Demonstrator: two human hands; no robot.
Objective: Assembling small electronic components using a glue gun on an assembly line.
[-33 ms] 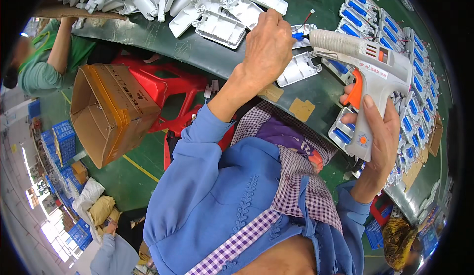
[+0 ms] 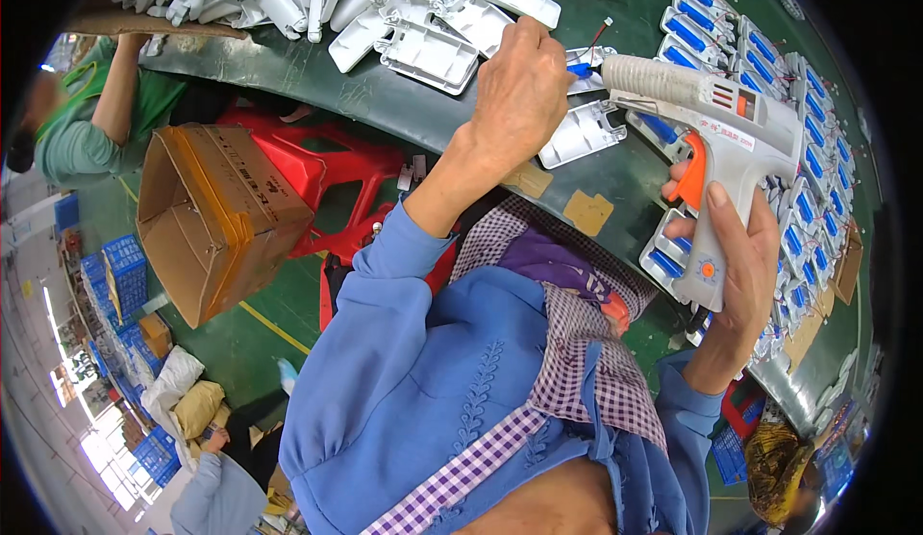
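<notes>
My right hand (image 2: 738,247) is wrapped round the grip of a white hot glue gun (image 2: 745,136), with fingers by its orange trigger. The gun's pale ribbed nozzle end points left, close to my left hand (image 2: 524,78). That hand is closed, its fingertips pinched at a small blue battery cell (image 2: 580,71) just in front of the nozzle; the fingers hide part of it. A thin wire with a small plug rises behind the cell. Below lies an open white plastic casing (image 2: 582,135). Another white casing with a blue cell (image 2: 663,258) sits partly behind the gun's handle.
White plastic parts (image 2: 279,6) are heaped at the back left of the green table (image 2: 404,117). Rows of casings with blue cells (image 2: 812,160) cover the right side. A cardboard box (image 2: 216,218) rests by a red stool (image 2: 336,165). Other people sit at the left.
My hands and the glue gun look nearly still. At the lower left, another person has shifted slightly, and a pale blue item now shows beside my sleeve.
</notes>
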